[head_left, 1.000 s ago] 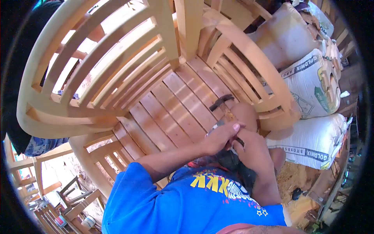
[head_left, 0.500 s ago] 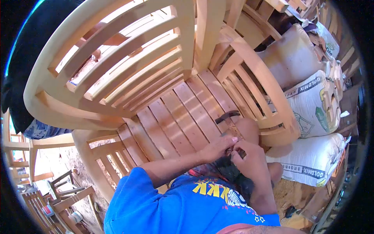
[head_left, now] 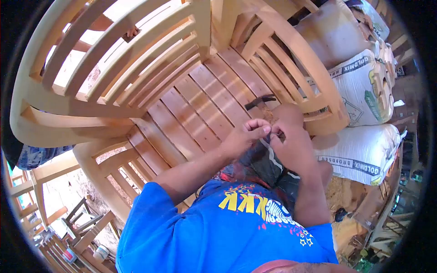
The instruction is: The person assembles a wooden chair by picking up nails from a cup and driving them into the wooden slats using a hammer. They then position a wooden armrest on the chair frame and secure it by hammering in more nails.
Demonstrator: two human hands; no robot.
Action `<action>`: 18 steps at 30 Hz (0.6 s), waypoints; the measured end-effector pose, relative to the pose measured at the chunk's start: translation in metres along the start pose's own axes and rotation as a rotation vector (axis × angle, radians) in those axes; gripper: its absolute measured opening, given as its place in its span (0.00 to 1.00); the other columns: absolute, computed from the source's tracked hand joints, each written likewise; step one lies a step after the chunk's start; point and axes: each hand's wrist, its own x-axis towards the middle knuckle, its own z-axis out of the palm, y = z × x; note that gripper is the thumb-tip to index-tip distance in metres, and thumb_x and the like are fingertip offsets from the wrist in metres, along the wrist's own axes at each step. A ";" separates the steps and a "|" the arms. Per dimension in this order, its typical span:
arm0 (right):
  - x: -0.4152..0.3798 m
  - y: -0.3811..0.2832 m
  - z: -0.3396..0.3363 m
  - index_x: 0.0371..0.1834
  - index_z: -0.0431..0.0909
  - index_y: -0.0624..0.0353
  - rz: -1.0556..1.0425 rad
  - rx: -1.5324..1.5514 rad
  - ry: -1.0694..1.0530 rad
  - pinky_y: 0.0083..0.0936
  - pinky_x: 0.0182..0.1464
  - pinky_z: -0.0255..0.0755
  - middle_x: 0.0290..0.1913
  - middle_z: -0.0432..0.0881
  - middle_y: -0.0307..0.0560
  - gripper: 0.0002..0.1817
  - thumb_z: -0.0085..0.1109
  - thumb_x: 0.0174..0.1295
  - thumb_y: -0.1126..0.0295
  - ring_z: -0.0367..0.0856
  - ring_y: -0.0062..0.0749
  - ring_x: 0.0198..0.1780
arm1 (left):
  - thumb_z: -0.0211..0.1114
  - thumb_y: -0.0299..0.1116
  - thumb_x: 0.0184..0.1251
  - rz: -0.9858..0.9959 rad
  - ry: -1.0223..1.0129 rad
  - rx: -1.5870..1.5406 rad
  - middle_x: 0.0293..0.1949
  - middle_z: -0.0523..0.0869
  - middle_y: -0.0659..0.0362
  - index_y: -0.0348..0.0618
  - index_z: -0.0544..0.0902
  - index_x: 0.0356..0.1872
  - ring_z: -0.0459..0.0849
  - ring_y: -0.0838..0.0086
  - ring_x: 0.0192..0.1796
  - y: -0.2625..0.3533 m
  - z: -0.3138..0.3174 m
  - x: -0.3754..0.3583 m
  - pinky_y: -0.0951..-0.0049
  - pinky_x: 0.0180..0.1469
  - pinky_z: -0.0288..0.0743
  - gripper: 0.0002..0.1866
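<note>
My left hand is closed in a pinch over my lap, thumb against the fingers. Close beside it, my right hand has its fingers curled with the tips together. Anything between the fingertips is too small to make out. Just beyond the hands, a hammer with a dark claw head lies on the seat slats of a wooden bench, against my bent knee. Part of its handle is hidden by the leg and hands.
The bench's slatted backrest rises at the left and a curved armrest at the right. Filled white sacks are stacked beyond it. Another person's hand shows behind the backrest. Wooden chair frames stand at lower left.
The camera view has shifted, so the bench sits higher in the picture. My hands have parted slightly, the left drawing away from the right. The hammer still lies on the seat.
</note>
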 end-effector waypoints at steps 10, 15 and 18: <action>0.008 0.004 0.007 0.32 0.79 0.58 -0.086 -0.002 0.117 0.50 0.49 0.71 0.40 0.78 0.57 0.05 0.66 0.57 0.73 0.77 0.58 0.47 | 0.64 0.44 0.81 -0.130 -0.084 -0.378 0.34 0.81 0.71 0.47 0.82 0.47 0.69 0.88 0.31 -0.011 -0.003 0.007 0.82 0.34 0.63 0.12; 0.011 0.035 -0.014 0.40 0.80 0.62 0.038 0.175 0.038 0.37 0.43 0.79 0.36 0.84 0.52 0.06 0.65 0.63 0.74 0.86 0.45 0.38 | 0.64 0.45 0.80 -0.047 0.229 0.006 0.32 0.78 0.70 0.46 0.84 0.48 0.69 0.86 0.31 -0.010 -0.043 0.028 0.82 0.34 0.63 0.13; 0.014 0.044 -0.020 0.43 0.81 0.62 0.028 0.239 -0.023 0.35 0.43 0.79 0.35 0.86 0.53 0.06 0.64 0.65 0.73 0.86 0.42 0.37 | 0.63 0.43 0.79 -0.018 0.470 0.352 0.31 0.77 0.70 0.44 0.86 0.51 0.70 0.85 0.31 -0.020 -0.089 0.036 0.80 0.35 0.63 0.15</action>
